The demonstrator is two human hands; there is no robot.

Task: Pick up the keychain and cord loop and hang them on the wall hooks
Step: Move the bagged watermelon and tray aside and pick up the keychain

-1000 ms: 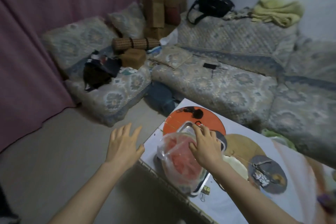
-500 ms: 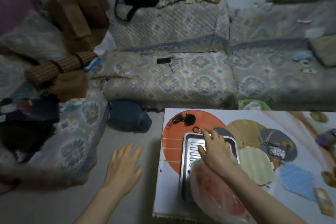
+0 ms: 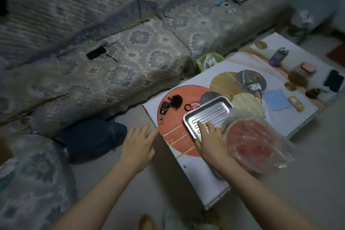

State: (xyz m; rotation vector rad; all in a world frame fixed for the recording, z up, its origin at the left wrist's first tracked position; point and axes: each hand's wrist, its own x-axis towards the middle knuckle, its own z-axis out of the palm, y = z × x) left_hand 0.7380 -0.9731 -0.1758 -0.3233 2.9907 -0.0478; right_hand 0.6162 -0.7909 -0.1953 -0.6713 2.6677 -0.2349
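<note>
Head view, dim and a bit blurred. Low table (image 3: 220,183) with printed top, seen at an angle. Keychain (image 3: 165,107) lying flat on the orange circle print near the table's far left corner, black fob plus black pompom (image 3: 176,101) just beside it, small metal clip trailing toward the left edge. Cord loop (image 3: 187,107), small and black, just right of the keychain, touching or nearly touching a red-and-white packet (image 3: 195,105); contact unclear. Both untouched, well clear of either hand.

Left hand (image 3: 139,144) spread flat, fingers apart, empty, fingertips at the table's left edge; resting or hovering, couldn't tell. Right hand (image 3: 210,139) palm down, fingers extended, fingertips on the near rim of a ribbed metal tray (image 3: 211,113); not closed around anything. Tray sitting just right of the cord loop. Bagged watermelon half (image 3: 250,143) in clear plastic lying over the tray's right end, just beside the right hand.

Patterned sofa (image 3: 130,58) beyond the table's far edge.
</note>
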